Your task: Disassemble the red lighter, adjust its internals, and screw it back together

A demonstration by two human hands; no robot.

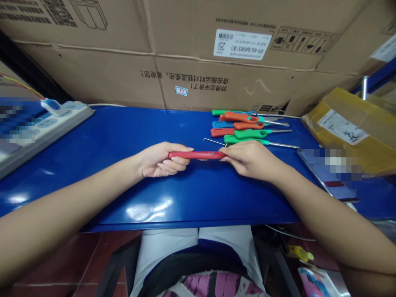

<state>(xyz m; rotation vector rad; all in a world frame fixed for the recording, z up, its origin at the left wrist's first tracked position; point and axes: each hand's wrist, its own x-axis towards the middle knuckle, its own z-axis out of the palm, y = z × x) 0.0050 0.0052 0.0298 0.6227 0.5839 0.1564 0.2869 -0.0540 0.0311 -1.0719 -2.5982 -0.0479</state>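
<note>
A red lighter handle (198, 155) lies level between my two hands above the blue table. My left hand (165, 159) is closed around its left end. At the other end, my right hand (247, 156) pinches it with fingertips and thumb. A thin wire with a bent tip (213, 142) sticks out to the left by my right fingers, with a small yellow bit at its base; what it is fixed to is hidden. Just behind my right hand is a pile of long-nosed lighters (250, 133) in green, orange, red and blue, their metal tubes pointing right.
A large cardboard box (185, 49) stands along the back of the blue table (108, 189). On the left lies a white power strip (58, 123) with a plug in it. A yellow taped package (349, 123) and a phone (328, 177) are on the right.
</note>
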